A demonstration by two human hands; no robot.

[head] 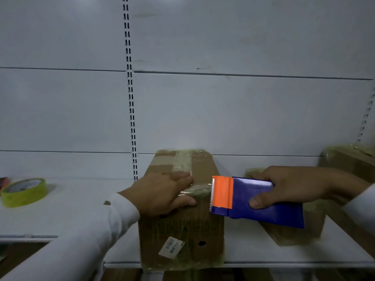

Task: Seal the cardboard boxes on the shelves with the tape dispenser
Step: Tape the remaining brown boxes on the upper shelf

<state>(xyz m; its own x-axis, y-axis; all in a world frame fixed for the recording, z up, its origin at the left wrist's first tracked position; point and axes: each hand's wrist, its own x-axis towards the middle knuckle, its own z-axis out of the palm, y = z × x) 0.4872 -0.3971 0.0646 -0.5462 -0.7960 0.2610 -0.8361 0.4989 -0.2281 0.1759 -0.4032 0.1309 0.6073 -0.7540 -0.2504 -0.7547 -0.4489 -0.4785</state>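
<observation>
A brown cardboard box [200,169] stands on the white shelf [67,216] in the middle, with clear tape running down its top and a white label on its front. My left hand [162,193] lies flat on the box's near top edge, pressing the tape down. My right hand [300,187] grips a blue tape dispenser [261,201] with an orange toothed cutter, held just right of the box. A short stretch of clear tape [199,189] spans from the box to the cutter.
A yellow-green tape roll [24,192] lies on the shelf at the left. Behind my right hand sits a second taped box [292,232], and another box [349,161] is at the far right. The white back panel has slotted uprights.
</observation>
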